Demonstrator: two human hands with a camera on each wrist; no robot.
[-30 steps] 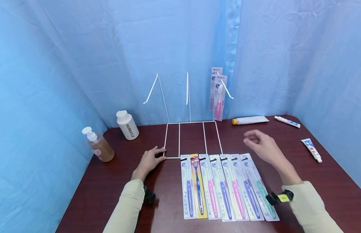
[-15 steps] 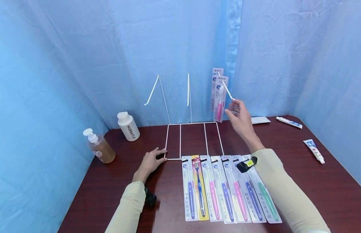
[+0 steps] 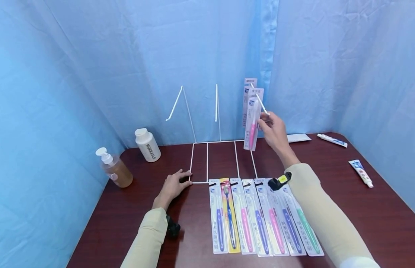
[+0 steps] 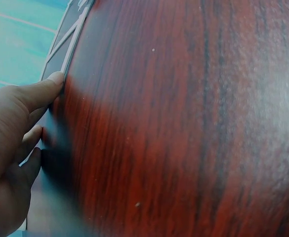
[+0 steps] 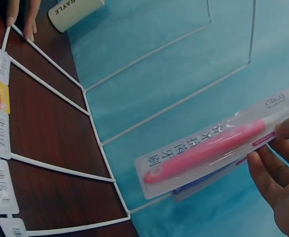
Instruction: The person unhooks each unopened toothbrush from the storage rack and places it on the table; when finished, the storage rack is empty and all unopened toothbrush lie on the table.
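A packaged toothbrush with a pink handle (image 3: 252, 123) hangs by its card on the rack's right hook (image 3: 262, 104). My right hand (image 3: 274, 130) pinches the pack's right edge between thumb and fingers, clearly seen in the right wrist view. Behind it hangs another toothbrush pack (image 3: 245, 100), partly covered. On the near left corner of the white wire rack (image 3: 206, 160), my left hand (image 3: 173, 186) rests its fairly straight thumb and fingertips against the wire. The left wrist view shows the thumb (image 4: 55, 79) at the wire.
Several packaged toothbrushes lie in a row before the rack, including a yellow-backed pack (image 3: 232, 223) and a green-handled one (image 3: 307, 230). A pump bottle (image 3: 118, 173) and white bottle (image 3: 147, 145) stand left. Toothpaste tubes (image 3: 360, 173) lie right. Blue curtain (image 3: 133, 67) encloses the table.
My right hand has moved left and up from above the table to the hanging pack and taken hold of it. The front pack has come forward along the hook. My left hand stays put.
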